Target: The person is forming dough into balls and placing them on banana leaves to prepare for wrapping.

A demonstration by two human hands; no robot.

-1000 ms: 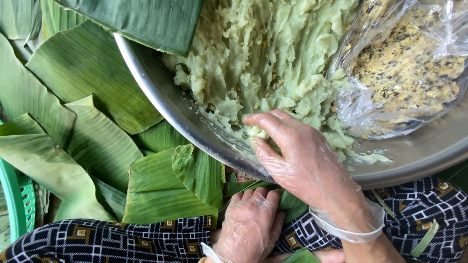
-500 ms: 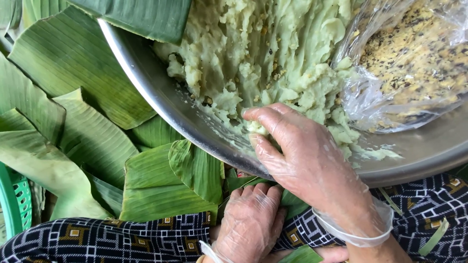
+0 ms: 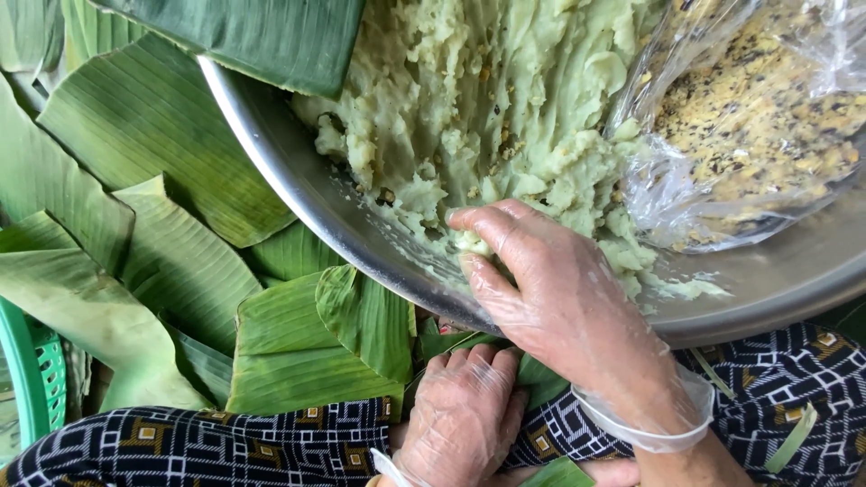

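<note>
- Right hand (image 3: 564,302), in a thin clear glove, reaches over the rim of the bowl with fingers curled round a small lump of pale green dough (image 3: 471,243); the grip is loose, fingertips closed on the lump, thumb alongside.
- That lump sits at the near edge of the big dough mass (image 3: 505,117), which fills the bowl from about 10 o'clock to 1 o'clock of the hand, soft and ridged with finger marks and flecked with yellowish bits.
- Left hand (image 3: 462,417), gloved too, lies at 7 o'clock of the right hand, below the bowl rim, fingers bent and resting on a folded banana leaf (image 3: 365,316); whether it actually grips the leaf I cannot tell, as the fingertips are tucked under the bowl.
- The metal bowl (image 3: 298,194) is wide and shiny, its rim running from upper left down to lower right, with smears of dough on the bare wall.
- At 2 o'clock, inside the bowl, a clear plastic bag (image 3: 767,117) holds a crumbly yellow filling with dark specks.
- Out at 9 and 10 o'clock, cut banana leaves (image 3: 153,162) lie stacked and overlapping.
- At far 8 o'clock, a green plastic basket (image 3: 36,379) peeks in at the edge.
- Along the bottom, patterned dark cloth (image 3: 207,446) covers the person's lap.
</note>
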